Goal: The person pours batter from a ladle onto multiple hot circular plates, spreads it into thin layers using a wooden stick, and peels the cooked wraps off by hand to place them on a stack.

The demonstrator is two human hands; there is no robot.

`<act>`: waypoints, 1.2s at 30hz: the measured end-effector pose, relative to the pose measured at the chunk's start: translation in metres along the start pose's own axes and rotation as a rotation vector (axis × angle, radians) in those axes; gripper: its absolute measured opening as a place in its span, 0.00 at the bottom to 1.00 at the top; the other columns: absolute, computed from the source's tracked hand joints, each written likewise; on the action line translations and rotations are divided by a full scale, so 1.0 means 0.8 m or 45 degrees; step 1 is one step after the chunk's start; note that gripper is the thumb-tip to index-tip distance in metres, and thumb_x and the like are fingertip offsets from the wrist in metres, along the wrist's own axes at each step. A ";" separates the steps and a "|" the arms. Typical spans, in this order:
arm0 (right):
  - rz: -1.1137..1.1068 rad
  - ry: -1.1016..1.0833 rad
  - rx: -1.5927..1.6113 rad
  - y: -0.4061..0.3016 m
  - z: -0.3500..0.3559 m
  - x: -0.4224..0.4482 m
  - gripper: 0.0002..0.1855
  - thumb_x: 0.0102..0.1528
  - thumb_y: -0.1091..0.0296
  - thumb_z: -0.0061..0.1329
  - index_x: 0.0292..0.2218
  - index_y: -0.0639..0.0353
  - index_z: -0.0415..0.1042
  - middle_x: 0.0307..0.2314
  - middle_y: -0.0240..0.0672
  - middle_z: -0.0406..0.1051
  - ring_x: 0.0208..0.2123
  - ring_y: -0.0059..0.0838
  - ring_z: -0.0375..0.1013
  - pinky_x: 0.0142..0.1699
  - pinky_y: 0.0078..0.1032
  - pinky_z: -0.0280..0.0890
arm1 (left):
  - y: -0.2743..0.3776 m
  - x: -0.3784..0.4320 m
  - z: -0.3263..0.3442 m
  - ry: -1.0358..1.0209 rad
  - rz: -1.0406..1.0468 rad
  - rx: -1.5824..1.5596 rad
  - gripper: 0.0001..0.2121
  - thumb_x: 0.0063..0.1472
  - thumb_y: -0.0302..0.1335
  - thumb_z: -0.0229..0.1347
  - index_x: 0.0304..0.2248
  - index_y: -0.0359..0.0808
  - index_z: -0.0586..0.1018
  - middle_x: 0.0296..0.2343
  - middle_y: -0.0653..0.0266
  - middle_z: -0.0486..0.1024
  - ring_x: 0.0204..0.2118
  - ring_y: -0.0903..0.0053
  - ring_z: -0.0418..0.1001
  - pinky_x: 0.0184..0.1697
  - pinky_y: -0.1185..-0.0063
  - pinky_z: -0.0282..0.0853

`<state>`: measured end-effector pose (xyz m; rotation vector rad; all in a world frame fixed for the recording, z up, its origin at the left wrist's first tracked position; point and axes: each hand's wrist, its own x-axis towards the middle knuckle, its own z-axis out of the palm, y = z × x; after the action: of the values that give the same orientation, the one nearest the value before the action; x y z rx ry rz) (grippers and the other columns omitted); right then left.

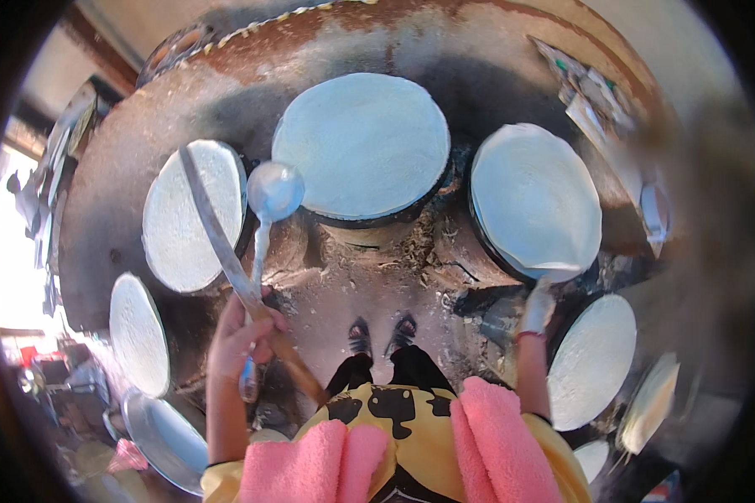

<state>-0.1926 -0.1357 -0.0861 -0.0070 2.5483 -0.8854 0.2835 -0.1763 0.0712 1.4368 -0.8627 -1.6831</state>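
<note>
My left hand (pixel 248 333) is closed around the wooden handle of a long, curved metal blade (pixel 211 220) and the handle of a batter-coated ladle (pixel 275 190). The blade reaches over a round pale flatbread (pixel 182 220) on the left griddle. A larger round sheet (pixel 362 144) covers the middle griddle. On the right griddle lies another pale flatbread (pixel 536 195), its near edge slightly lifted and folded. My right hand (pixel 539 308), whitish with batter or a covering, is at that near edge; its fingertips seem to touch it, though their grip is unclear.
More flatbreads lie on griddles at the lower left (pixel 139 333) and lower right (pixel 591 361). A metal basin (pixel 167 437) stands at the lower left. Folded flatbreads (pixel 651 402) are at the far right. The griddles sit around a curved clay stove (pixel 245 94); a pink towel (pixel 503 434) hangs over me.
</note>
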 end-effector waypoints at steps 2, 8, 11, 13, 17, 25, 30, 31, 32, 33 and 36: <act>-0.037 -0.239 0.097 0.011 0.048 -0.022 0.39 0.53 0.33 0.31 0.31 0.68 0.72 0.19 0.43 0.72 0.24 0.33 0.75 0.24 0.31 0.66 | 0.018 -0.011 -0.008 -0.065 0.120 -0.225 0.25 0.50 0.22 0.51 0.49 0.31 0.60 0.23 0.54 0.72 0.07 0.86 0.58 0.09 0.88 0.52; -0.905 -0.711 -0.143 -0.123 0.187 -0.117 0.41 0.55 0.34 0.27 0.39 0.73 0.69 0.35 0.58 0.69 0.42 0.52 0.67 0.46 0.35 0.59 | 0.004 -0.082 -0.044 0.106 0.654 -0.753 0.25 0.55 0.21 0.47 0.52 0.28 0.55 0.29 0.53 0.71 0.05 0.91 0.54 0.06 0.90 0.48; -0.999 -0.631 -0.133 -0.134 0.203 -0.123 0.40 0.55 0.34 0.28 0.37 0.71 0.71 0.35 0.58 0.69 0.42 0.53 0.66 0.45 0.38 0.59 | -0.006 -0.124 -0.082 0.312 0.492 -0.883 0.22 0.55 0.20 0.44 0.51 0.29 0.58 0.28 0.53 0.71 0.06 0.91 0.54 0.06 0.90 0.47; -1.010 -0.602 -0.174 -0.121 0.200 -0.145 0.41 0.55 0.34 0.28 0.38 0.72 0.70 0.35 0.58 0.69 0.42 0.55 0.65 0.46 0.40 0.58 | -0.031 -0.152 -0.107 0.405 0.484 -0.933 0.20 0.56 0.20 0.44 0.49 0.30 0.60 0.28 0.53 0.71 0.06 0.90 0.54 0.06 0.89 0.45; -0.849 -0.780 -0.150 -0.092 0.233 -0.244 0.43 0.54 0.32 0.27 0.39 0.74 0.69 0.35 0.54 0.71 0.41 0.47 0.68 0.46 0.36 0.60 | -0.067 -0.170 -0.163 0.552 0.484 -0.981 0.19 0.56 0.19 0.43 0.49 0.31 0.61 0.28 0.53 0.71 0.07 0.90 0.55 0.08 0.90 0.47; -0.840 -1.288 -0.303 -0.112 0.402 -0.411 0.44 0.52 0.31 0.32 0.49 0.69 0.62 0.46 0.45 0.65 0.43 0.39 0.67 0.47 0.32 0.60 | -0.044 -0.155 -0.304 0.297 0.486 -0.996 0.20 0.55 0.20 0.43 0.49 0.29 0.60 0.28 0.54 0.71 0.07 0.89 0.54 0.08 0.89 0.50; -0.471 -1.348 -0.136 -0.025 0.376 -0.561 0.41 0.55 0.35 0.30 0.52 0.68 0.58 0.50 0.47 0.60 0.50 0.37 0.61 0.54 0.27 0.54 | -0.075 -0.213 -0.375 0.417 0.491 -1.047 0.24 0.53 0.21 0.46 0.50 0.29 0.57 0.26 0.52 0.71 0.07 0.87 0.55 0.07 0.89 0.49; -0.648 -1.197 -0.181 -0.006 0.403 -0.559 0.42 0.55 0.34 0.29 0.51 0.69 0.58 0.49 0.50 0.61 0.51 0.40 0.60 0.55 0.28 0.54 | -0.081 -0.218 -0.385 0.470 0.465 -1.036 0.24 0.53 0.21 0.46 0.50 0.29 0.57 0.26 0.52 0.71 0.07 0.87 0.55 0.07 0.89 0.49; -0.830 -1.050 -0.229 0.011 0.428 -0.556 0.43 0.55 0.34 0.28 0.51 0.70 0.59 0.48 0.52 0.61 0.51 0.43 0.60 0.55 0.29 0.54 | -0.087 -0.223 -0.395 0.528 0.441 -1.028 0.23 0.53 0.21 0.46 0.50 0.29 0.58 0.26 0.52 0.71 0.07 0.87 0.55 0.07 0.89 0.48; -1.001 -0.934 -0.292 0.034 0.444 -0.563 0.43 0.55 0.33 0.26 0.50 0.71 0.59 0.47 0.55 0.62 0.52 0.46 0.59 0.55 0.30 0.54 | -0.094 -0.235 -0.402 0.622 0.408 -1.011 0.23 0.53 0.21 0.46 0.50 0.29 0.58 0.26 0.52 0.71 0.07 0.87 0.55 0.08 0.89 0.48; -0.222 -1.548 -0.041 0.022 0.422 -0.650 0.46 0.52 0.30 0.30 0.58 0.59 0.46 0.51 0.44 0.58 0.47 0.41 0.63 0.38 0.46 0.67 | -0.099 -0.258 -0.413 0.819 0.352 -0.869 0.22 0.53 0.22 0.46 0.49 0.30 0.59 0.25 0.53 0.71 0.08 0.87 0.56 0.08 0.88 0.49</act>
<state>0.4166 -0.2446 -0.1223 -0.5913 1.4194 -0.5931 0.6201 0.0344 0.0557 1.1805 -0.0907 -1.0393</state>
